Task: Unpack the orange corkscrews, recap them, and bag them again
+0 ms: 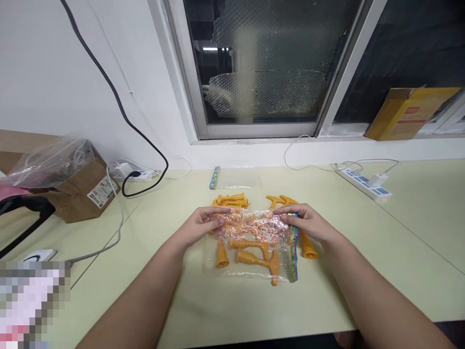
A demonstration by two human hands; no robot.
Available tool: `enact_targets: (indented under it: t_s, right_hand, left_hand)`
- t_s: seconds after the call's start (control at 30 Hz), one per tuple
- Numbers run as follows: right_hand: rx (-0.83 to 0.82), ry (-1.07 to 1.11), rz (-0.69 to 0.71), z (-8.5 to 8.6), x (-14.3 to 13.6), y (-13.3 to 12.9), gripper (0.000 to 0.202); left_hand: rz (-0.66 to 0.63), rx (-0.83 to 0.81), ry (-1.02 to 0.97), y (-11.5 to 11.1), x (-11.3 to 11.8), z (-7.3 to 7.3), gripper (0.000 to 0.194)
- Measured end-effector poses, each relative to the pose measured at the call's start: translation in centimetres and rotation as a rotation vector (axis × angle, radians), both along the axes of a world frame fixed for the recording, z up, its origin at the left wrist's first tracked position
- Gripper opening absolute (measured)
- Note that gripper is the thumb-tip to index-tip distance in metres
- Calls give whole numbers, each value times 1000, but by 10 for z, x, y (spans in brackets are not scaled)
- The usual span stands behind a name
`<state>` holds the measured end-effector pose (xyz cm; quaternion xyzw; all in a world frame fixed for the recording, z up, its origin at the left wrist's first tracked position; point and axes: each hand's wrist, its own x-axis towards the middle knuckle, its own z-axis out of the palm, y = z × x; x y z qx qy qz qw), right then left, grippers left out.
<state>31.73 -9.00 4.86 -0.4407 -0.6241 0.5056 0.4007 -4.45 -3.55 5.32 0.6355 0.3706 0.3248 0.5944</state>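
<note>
My left hand (pixel 201 224) pinches the upper left of a clear plastic bag (pixel 254 275), thumb and fingers closed on its film. At the upper right, beside a colourful printed strip (pixel 294 254), my right hand (pixel 308 221) grips the same bag. Several yellow-orange plastic T-handled pieces (pixel 254 260) show through the film; I cannot tell whether they lie inside or under it. More yellow-orange pieces (pixel 232 199) stick out past the far edge, and a flared piece (pixel 308 247) lies below my right hand. Glare hides the bag's middle.
Behind my hands a second clear bag (pixel 238 178) lies flat on the pale green table (pixel 210 315). Power strips stand at the right (pixel 364 183) and left (pixel 145 175). An opened cardboard box (pixel 82 189) with plastic wrap is at left; a black cable (pixel 119 99) hangs above.
</note>
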Motion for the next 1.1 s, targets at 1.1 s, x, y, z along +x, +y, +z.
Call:
enact_targets:
  t_s: [1.1]
  right_hand:
    - [72,5,-112,-9,0,1,55]
  left_hand:
    - [262,34,37,13,-1,-13,73]
